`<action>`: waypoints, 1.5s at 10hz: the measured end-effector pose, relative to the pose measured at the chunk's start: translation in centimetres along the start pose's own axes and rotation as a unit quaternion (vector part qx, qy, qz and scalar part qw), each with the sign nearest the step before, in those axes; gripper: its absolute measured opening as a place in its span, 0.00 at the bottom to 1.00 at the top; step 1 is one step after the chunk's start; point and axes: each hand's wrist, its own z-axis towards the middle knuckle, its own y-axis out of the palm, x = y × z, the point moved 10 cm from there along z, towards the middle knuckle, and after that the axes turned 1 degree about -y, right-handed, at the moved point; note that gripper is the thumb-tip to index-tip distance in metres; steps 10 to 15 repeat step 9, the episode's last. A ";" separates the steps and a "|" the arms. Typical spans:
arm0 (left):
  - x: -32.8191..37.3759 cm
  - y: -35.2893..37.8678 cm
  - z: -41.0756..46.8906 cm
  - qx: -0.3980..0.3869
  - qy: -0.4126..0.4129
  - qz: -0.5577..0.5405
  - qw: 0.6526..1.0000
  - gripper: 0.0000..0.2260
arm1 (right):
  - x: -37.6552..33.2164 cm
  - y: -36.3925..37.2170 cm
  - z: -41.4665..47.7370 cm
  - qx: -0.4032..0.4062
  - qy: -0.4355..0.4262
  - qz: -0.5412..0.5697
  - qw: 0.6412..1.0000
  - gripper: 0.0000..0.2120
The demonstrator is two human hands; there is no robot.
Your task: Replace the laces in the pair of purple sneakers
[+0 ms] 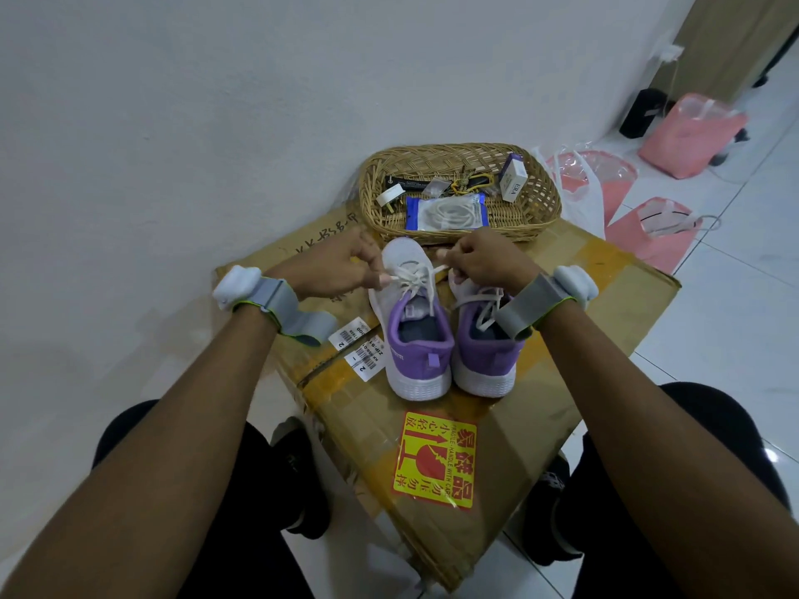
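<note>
Two purple and white sneakers stand side by side on a cardboard box (583,322), heels toward me. The left sneaker (410,335) has a white lace (410,276) crossing its eyelets. My left hand (341,270) pinches the lace at the shoe's left side. My right hand (488,261) pinches the same lace from the right, above the right sneaker (486,356), whose toe it hides. A packet of new white laces (447,213) lies in the wicker basket (540,196) behind the shoes.
The basket also holds a small white box (513,180), keys and a plug. Pink plastic bags (687,136) sit on the tiled floor at the right. A white wall runs behind and to the left. My knees flank the box.
</note>
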 end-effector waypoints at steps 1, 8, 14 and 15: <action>0.0 0.6 -0.9 -0.070 -0.002 0.011 0.997 0.07 | 1.0 0.1 0.2 -0.003 0.009 -0.060 0.998 0.21; 5.2 -6.3 -5.5 0.153 0.021 -0.074 0.985 0.13 | -2.8 -5.9 -7.6 0.035 -0.132 -0.021 0.990 0.07; 5.2 -6.3 -11.1 0.200 0.010 -0.117 0.973 0.11 | -0.9 -8.8 -14.0 0.090 -0.112 0.013 0.989 0.05; 5.2 -6.3 -11.1 0.200 0.010 -0.117 0.973 0.11 | -0.9 -8.8 -14.0 0.090 -0.112 0.013 0.989 0.05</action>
